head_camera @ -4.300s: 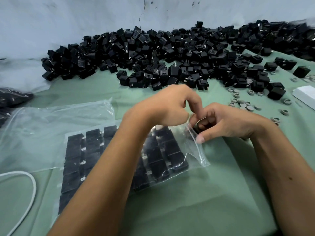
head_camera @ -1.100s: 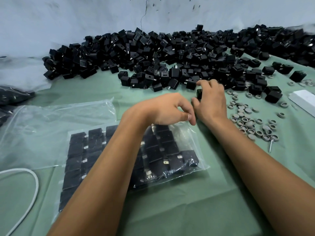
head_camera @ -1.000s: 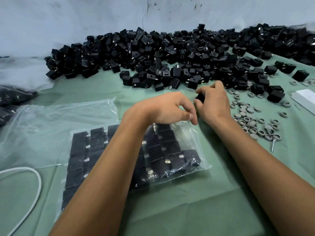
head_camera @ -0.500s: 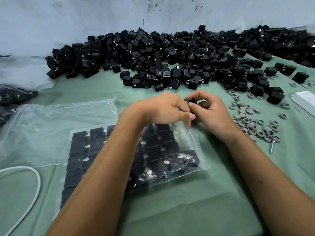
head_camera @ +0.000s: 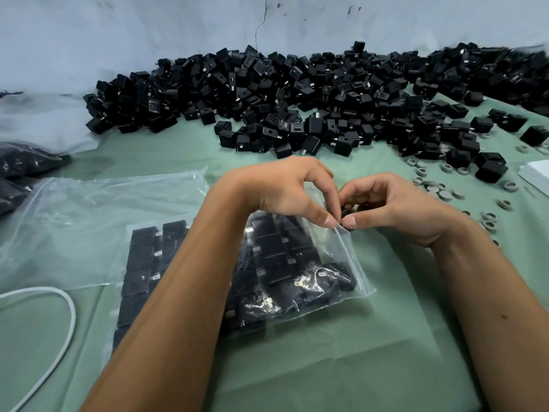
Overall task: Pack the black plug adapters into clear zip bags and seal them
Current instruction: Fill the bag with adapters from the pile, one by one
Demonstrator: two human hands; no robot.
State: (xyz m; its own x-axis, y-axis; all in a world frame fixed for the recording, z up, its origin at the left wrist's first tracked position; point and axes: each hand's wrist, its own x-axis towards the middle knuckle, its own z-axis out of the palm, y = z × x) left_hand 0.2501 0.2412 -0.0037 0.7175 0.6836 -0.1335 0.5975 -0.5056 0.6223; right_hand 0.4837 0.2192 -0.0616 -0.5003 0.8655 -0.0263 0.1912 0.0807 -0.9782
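A clear zip bag lies on the green cloth, filled with rows of black plug adapters. My left hand pinches the bag's open edge at its upper right corner. My right hand holds one black plug adapter right at that opening, fingers curled round it. A large heap of loose black adapters stretches along the back by the wall. My left forearm hides part of the bag.
An empty clear bag lies left of the filled one. A white cable loops at the lower left. Several grey rings are scattered at the right, with a white box at the right edge. Dark filled bags sit far left.
My right hand picked an adapter from the edge of the heap and brought it back to the bag's opening. My left hand stayed on the bag's edge.
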